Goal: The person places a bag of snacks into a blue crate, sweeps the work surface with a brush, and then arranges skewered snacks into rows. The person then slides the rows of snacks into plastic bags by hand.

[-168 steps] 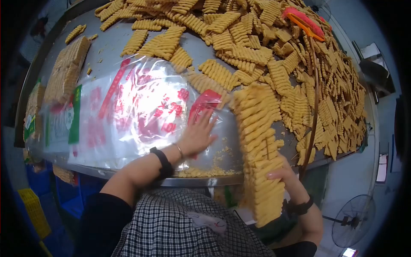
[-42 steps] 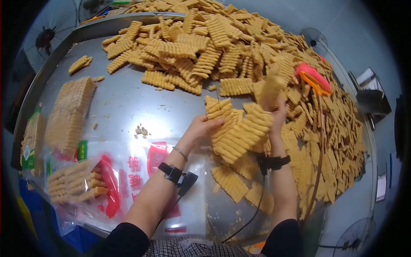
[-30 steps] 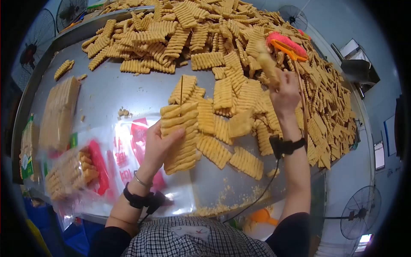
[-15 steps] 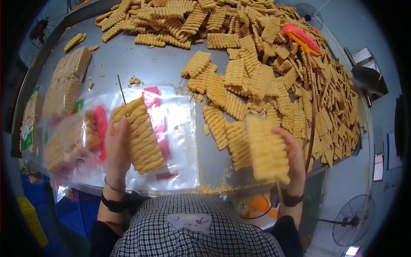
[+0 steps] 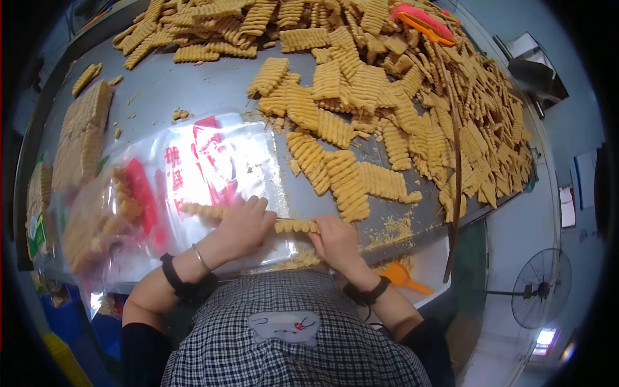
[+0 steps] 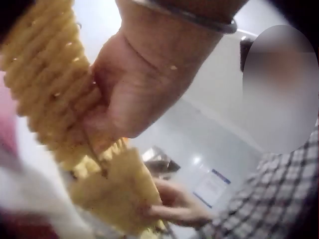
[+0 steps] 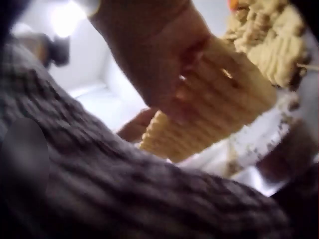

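Note:
My left hand [image 5: 245, 227] holds a ridged yellow snack slab [image 5: 203, 209] over the flat clear bag [image 5: 258, 158] with pink print. Close to its right, my right hand [image 5: 338, 242] pinches a second ridged slab [image 5: 296, 226]; both are seen nearly edge-on in the head view. In the left wrist view, a thin stick [image 6: 92, 144] runs from the left hand's slab [image 6: 45, 74] to the other slab [image 6: 119, 189], which the right fingers grip. The right wrist view shows the right hand [image 7: 159, 64] on its slab's ridged face [image 7: 214, 104].
A bag with stacked slabs [image 5: 97, 226] lies at the left, with a taller stack [image 5: 84, 138] behind it. Loose slabs [image 5: 348, 184] and a big heap [image 5: 490, 142] cover the right and back. A pink-and-orange brush [image 5: 422, 26] with a long handle leans there.
The right hand's tall stack is gone from it, and a filled bag lies at left. Each hand has taken up a slab with a stick, and the two have come together over the front edge.

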Demonstrator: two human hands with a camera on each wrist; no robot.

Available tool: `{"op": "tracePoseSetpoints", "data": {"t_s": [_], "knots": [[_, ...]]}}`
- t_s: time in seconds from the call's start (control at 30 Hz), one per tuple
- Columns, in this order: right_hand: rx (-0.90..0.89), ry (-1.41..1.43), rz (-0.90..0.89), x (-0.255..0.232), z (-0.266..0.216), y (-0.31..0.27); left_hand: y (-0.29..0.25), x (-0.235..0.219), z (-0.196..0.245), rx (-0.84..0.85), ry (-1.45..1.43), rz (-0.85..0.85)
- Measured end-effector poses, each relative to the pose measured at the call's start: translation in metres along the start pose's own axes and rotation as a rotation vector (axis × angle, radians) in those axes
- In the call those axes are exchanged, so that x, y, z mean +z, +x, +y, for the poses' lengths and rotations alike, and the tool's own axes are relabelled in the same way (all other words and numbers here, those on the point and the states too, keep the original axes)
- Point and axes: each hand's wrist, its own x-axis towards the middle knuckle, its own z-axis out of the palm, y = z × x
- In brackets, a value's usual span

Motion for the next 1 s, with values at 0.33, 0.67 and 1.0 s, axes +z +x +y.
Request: {"op": "tracePoseSetpoints", "data": {"t_s": [0.33,0.67,1.0], "knots": [[0.221,0.023,0.077,-0.039,0.053,0.06,0.007,0.016,-0.007,-0.033,-0.078,0.183],[0.544,0.365,0.194,-0.097,0.177,0.085,0.009,-0.016,-0.004,-0.227,-0.063,0.313],[-0.159,-0.318,0.163,-0.076,0.033,0.124,0.003,0.013,0.005,-0.069,-0.077,0.266]]}}
